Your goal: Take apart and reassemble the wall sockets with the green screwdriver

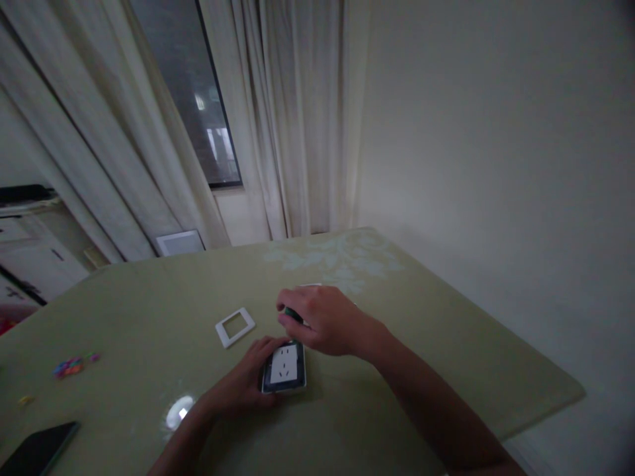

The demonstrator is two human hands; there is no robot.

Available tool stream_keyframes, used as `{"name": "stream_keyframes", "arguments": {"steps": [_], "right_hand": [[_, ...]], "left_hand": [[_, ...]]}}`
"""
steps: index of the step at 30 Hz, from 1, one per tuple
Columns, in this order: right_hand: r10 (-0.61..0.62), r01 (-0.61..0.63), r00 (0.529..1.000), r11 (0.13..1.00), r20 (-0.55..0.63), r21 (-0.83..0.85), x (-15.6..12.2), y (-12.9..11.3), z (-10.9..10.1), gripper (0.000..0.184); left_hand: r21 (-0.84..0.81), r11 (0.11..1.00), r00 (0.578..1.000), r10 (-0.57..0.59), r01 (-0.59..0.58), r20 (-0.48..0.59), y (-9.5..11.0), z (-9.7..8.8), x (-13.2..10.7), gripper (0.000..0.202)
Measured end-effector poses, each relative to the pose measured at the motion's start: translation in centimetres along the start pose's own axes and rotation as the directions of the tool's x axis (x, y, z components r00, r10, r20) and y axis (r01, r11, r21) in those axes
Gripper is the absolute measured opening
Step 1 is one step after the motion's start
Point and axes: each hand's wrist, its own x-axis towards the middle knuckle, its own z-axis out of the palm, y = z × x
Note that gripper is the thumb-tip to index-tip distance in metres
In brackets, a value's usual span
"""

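Note:
A wall socket point(284, 364) with a white face and a dark surround sits low over the table. My left hand point(255, 372) is closed around its left side, the thumb along the top edge. Above the socket's upper edge, my right hand point(325, 320) grips a screwdriver point(294, 315) by its dark green handle. The shaft is mostly hidden, so I cannot tell whether its tip touches the socket. A white rectangular frame point(223, 336) lies flat on the table, just left of and beyond the socket.
The greenish table point(163, 311) reaches to the curtains point(312, 132) and narrows along the right wall point(496, 165). A dark phone point(40, 449) lies at the near left, with small colourful pieces point(72, 367) beyond it. Something white point(311, 285) shows partly behind my right hand.

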Motion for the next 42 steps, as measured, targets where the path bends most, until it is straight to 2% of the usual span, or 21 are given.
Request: {"name": "stream_keyframes", "arguments": {"steps": [3, 8, 10, 11, 14, 17, 20, 23, 25, 27, 30, 33, 37, 42], "right_hand": [[-0.076, 0.077, 0.997, 0.995, -0.022, 0.060, -0.1, 0.3, 0.0, 0.027], [0.055, -0.055, 0.998, 0.995, -0.012, -0.085, 0.2, 0.2, 0.3, 0.034], [0.003, -0.004, 1.000, 0.998, -0.017, -0.063, 0.2, 0.1, 0.4, 0.022], [-0.043, 0.042, 0.999, 0.999, -0.018, -0.024, 0.1, 0.1, 0.4, 0.022], [-0.093, 0.095, 0.995, 0.992, -0.031, 0.087, 0.1, 0.2, 0.5, 0.039], [-0.060, 0.064, 0.998, 0.991, -0.036, 0.121, 0.2, 0.4, 0.6, 0.026], [-0.119, 0.124, 0.992, 0.978, -0.037, 0.166, 0.3, 0.6, 0.6, 0.020], [-0.149, 0.156, 0.988, 0.965, -0.047, 0.209, 0.3, 0.5, 0.4, 0.035], [-0.150, 0.157, 0.988, 0.961, -0.046, 0.229, 0.2, 0.5, 0.4, 0.035], [-0.154, 0.159, 0.987, 0.957, -0.043, 0.243, 0.3, 0.4, 0.6, 0.032], [-0.134, 0.140, 0.990, 0.962, -0.044, 0.236, 0.6, 0.5, 1.0, 0.030], [-0.119, 0.128, 0.992, 0.966, -0.052, 0.224, 0.8, 0.5, 1.3, 0.026], [-0.102, 0.118, 0.991, 0.972, -0.088, 0.203, 0.7, 0.7, 1.5, 0.032], [-0.044, 0.066, 0.992, 0.982, -0.121, 0.179, 0.7, 0.9, 1.5, 0.039]], "left_hand": [[0.012, 1.000, 1.000, 0.010, -0.010, -0.012, -0.4, 0.1, -0.1, 0.102], [0.018, 1.000, 1.000, 0.014, -0.014, -0.001, -0.8, 0.3, -0.1, 0.102], [0.020, 1.000, 1.000, 0.005, -0.005, -0.014, -0.7, 0.3, -0.1, 0.099], [0.017, 1.000, 1.000, 0.005, -0.004, -0.022, -0.6, 0.3, -0.1, 0.098], [0.003, 1.000, 1.000, 0.016, -0.016, -0.021, -0.7, 0.4, -0.1, 0.101], [-0.003, 1.000, 1.000, 0.023, -0.023, -0.017, -1.1, 0.4, -0.1, 0.102], [-0.034, 0.999, 1.000, 0.018, -0.018, -0.012, -1.2, 0.1, -0.2, 0.101], [-0.077, 0.997, 0.991, 0.002, -0.013, -0.131, -0.2, -0.5, -0.2, 0.082], [-0.097, 0.995, 0.967, -0.027, 0.002, -0.254, 1.0, -0.8, 0.0, 0.058], [-0.102, 0.994, 0.951, -0.055, 0.024, -0.305, 2.4, -0.8, 0.5, 0.043], [-0.105, 0.993, 0.968, -0.070, 0.045, -0.240, 4.2, -0.7, 1.5, 0.037], [-0.183, 0.983, 0.979, -0.038, 0.000, -0.200, 5.3, -0.6, 2.6, 0.041], [-0.293, 0.954, 0.971, -0.014, -0.058, -0.237, 5.3, -0.6, 3.7, 0.045], [-0.427, 0.904, 0.966, -0.098, -0.014, -0.239, 4.9, -0.2, 4.5, 0.043]]}}
